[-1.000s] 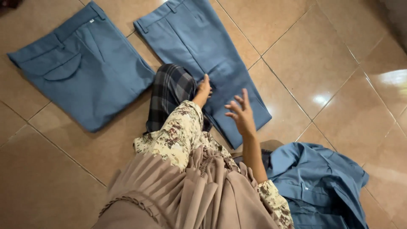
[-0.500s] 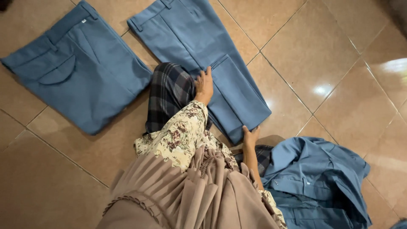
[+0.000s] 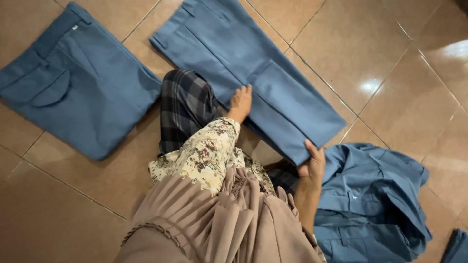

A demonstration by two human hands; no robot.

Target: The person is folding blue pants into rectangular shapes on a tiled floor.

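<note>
A pair of blue trousers lies on the brown tiled floor, with its lower leg part folded up over itself. My left hand presses flat on the trousers near the fold. My right hand grips the near end of the folded leg at its corner. A floral sleeve covers my left arm, and a pleated beige cloth hangs below it.
A second folded pair of blue trousers lies at the left. A crumpled blue shirt sits at the lower right. A dark plaid cloth covers my knee. Another bit of blue cloth shows at the bottom right corner.
My right hand has dropped from above the trousers to the near end of the leg and taken hold of it. The leg end now lies folded up. My left hand stays pressed down.
</note>
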